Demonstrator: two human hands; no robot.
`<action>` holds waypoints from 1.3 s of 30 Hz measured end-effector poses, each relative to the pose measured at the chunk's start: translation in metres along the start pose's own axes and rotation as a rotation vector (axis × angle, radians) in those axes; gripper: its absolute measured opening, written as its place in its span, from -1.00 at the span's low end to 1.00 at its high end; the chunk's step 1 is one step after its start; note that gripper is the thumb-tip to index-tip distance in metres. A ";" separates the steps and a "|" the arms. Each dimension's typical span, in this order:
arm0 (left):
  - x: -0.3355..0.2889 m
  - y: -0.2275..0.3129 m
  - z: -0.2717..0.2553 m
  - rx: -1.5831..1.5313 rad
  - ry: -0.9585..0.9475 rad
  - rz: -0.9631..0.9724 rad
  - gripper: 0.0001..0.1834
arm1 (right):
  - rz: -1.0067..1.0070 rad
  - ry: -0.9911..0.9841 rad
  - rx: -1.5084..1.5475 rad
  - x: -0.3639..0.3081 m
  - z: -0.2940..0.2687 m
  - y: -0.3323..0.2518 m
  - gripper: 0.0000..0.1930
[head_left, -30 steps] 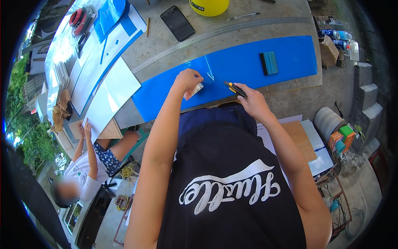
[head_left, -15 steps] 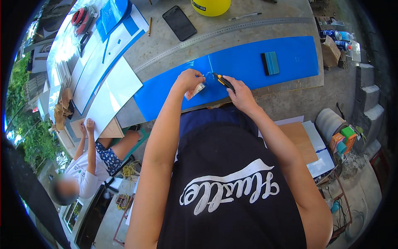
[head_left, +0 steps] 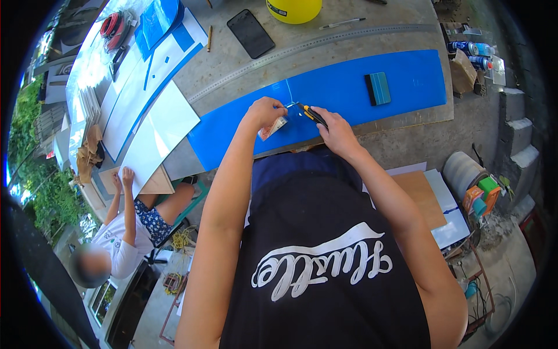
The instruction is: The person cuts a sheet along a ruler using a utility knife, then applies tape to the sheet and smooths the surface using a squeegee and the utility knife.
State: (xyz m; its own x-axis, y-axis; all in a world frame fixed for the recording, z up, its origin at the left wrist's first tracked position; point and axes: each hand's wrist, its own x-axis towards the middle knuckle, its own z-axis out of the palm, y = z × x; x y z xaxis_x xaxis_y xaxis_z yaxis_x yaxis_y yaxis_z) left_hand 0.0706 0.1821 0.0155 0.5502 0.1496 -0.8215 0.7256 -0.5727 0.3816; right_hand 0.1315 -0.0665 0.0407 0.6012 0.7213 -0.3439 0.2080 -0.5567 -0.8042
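Apparently trimming the blue sheet beneath, the right hand gripped a utility knife beside the left hand, which held a printed slip; the next stroke needed fingertips clear.

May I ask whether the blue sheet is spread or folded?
Spread: the blue sheet lies mostly flat along the table, under the squeegee.

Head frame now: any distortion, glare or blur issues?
Head view: fisheye bows the ruler into an arc, corners go black. Head view: harsh glare at upper left, small highlights on the blue sheet near the left hand. Head view: co-worker's head is blurred; right hand and cutter look fairly clear.
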 end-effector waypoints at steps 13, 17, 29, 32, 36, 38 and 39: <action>-0.002 -0.004 -0.003 -0.055 -0.026 -0.002 -0.73 | 0.119 -0.092 -0.014 -0.031 -0.048 0.005 -0.55; 0.000 -0.002 -0.005 -0.048 -0.011 -0.003 -0.71 | 0.153 0.376 0.041 0.001 -0.087 0.064 -0.62; 0.002 -0.007 -0.007 -0.024 -0.043 0.037 -0.68 | 0.259 0.641 -0.576 0.045 -0.133 0.093 -0.53; 0.002 0.000 -0.009 -0.022 -0.085 0.026 -0.69 | 0.435 0.566 -0.492 0.032 -0.108 0.079 -0.47; 0.001 0.003 -0.013 -0.034 -0.100 0.023 -0.70 | 0.601 0.530 -0.461 0.036 -0.102 0.071 -0.45; 0.003 0.002 -0.015 -0.076 -0.100 0.026 -0.70 | 0.585 0.439 -0.427 0.042 -0.102 0.077 -0.51; 0.003 0.001 -0.015 -0.078 -0.101 0.028 -0.70 | 0.565 0.349 -0.391 0.044 -0.103 0.079 -0.56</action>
State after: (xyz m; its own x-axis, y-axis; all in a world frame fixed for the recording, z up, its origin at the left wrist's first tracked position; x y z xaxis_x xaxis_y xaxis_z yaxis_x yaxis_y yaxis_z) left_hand 0.0793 0.1942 0.0199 0.5290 0.0504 -0.8472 0.7426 -0.5108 0.4333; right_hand 0.2538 -0.1213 0.0120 0.8924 0.1483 -0.4262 0.0151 -0.9537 -0.3003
